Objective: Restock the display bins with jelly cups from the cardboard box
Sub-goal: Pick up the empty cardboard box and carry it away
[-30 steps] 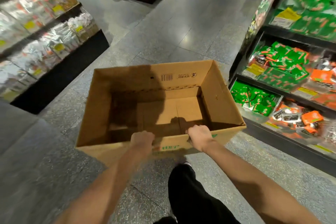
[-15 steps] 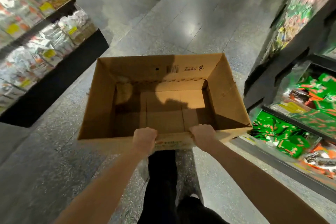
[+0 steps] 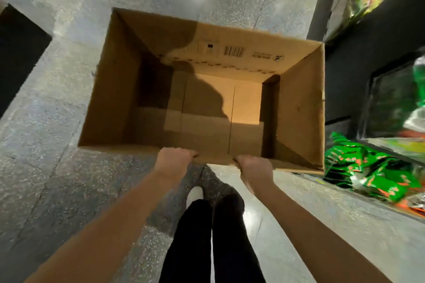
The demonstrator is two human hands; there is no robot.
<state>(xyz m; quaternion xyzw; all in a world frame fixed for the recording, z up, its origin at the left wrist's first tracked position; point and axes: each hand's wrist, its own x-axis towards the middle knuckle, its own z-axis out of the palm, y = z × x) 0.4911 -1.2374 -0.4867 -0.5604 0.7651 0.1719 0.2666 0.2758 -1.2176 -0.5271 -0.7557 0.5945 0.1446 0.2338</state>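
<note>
Left hand [image 3: 174, 160] curling over the near rim of the box [image 3: 301, 108], left of centre; right hand [image 3: 254, 166] gripping the same rim just beside it, fingers folded inside. Box hanging open-topped above the floor [image 3: 57, 167], flaps down, barcode label on the far inner wall, bottom bare: no jelly cups showing inside. Judged step: restocking apparently finished, the emptied box being carried along the aisle. Next move, as a judgement: keeping both grips closed on the rim and holding the box level while steering past the bin [image 3: 391, 145] close to its right wall, then setting it down or fetching fresh stock. Below the box, black trouser legs [image 3: 207, 236] and a pale shoe [image 3: 195, 194] standing on grey speckled stone, glossy, catching ceiling lights. Far left, a dark shelf base [image 3: 18, 57]. Far right, a dark display unit holding green packets [image 3: 368, 167], blurred; contents of the upper shelves too smeared for naming.
</note>
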